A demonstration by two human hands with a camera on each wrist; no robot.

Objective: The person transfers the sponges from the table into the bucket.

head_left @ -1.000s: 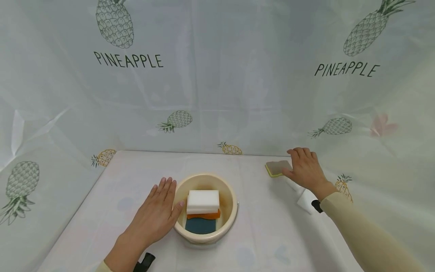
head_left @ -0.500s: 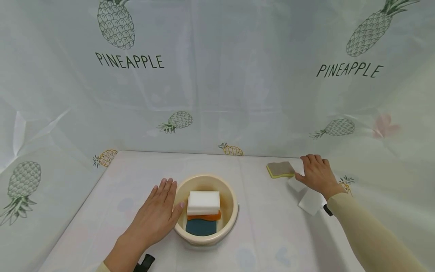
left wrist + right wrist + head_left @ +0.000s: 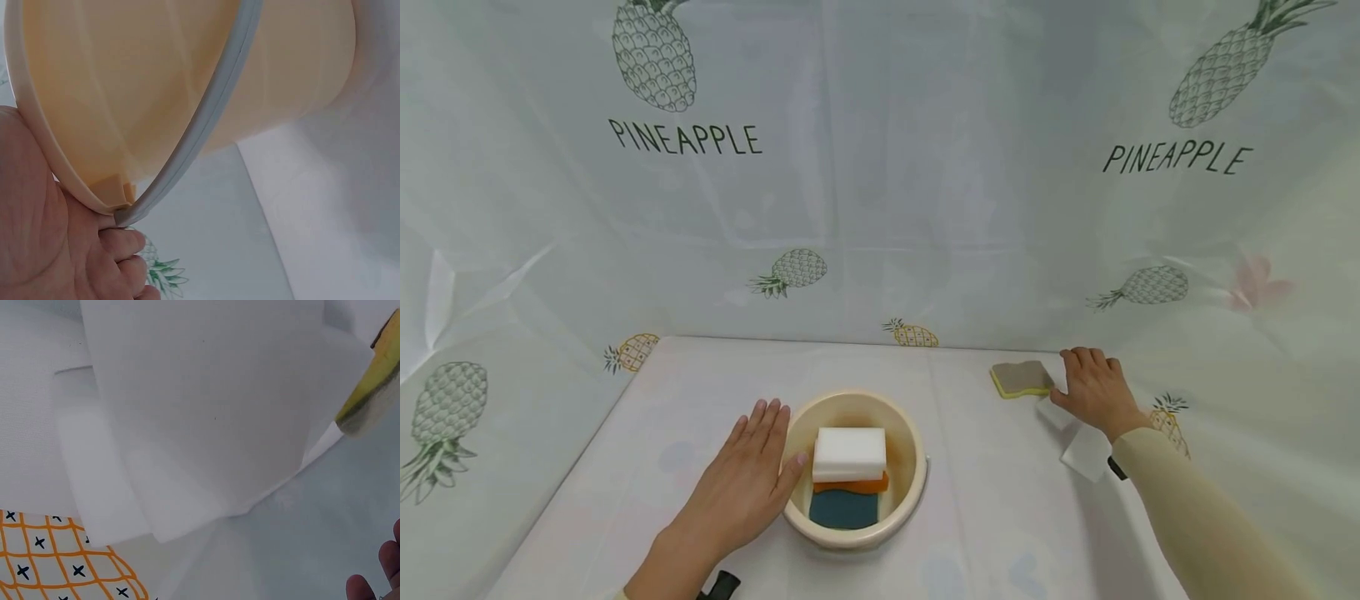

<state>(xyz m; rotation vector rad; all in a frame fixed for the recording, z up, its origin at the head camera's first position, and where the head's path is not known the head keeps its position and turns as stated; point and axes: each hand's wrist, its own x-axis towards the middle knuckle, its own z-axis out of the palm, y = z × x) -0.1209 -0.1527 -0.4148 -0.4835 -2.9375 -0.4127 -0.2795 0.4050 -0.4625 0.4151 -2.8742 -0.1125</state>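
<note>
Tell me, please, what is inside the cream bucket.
The cream bucket holds a white block, an orange sponge and a dark blue pad. The white block covers part of the orange sponge; anything beneath is hidden.

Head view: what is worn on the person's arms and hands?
The left hand and right hand are ungloved. The right sleeve is plain beige and long; the left sleeve barely shows. A black piece shows by each wrist.

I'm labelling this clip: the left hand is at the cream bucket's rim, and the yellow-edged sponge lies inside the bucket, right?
Not quite: the yellow-edged sponge lies outside the cream bucket, near the right hand, as the head view shows.
</note>
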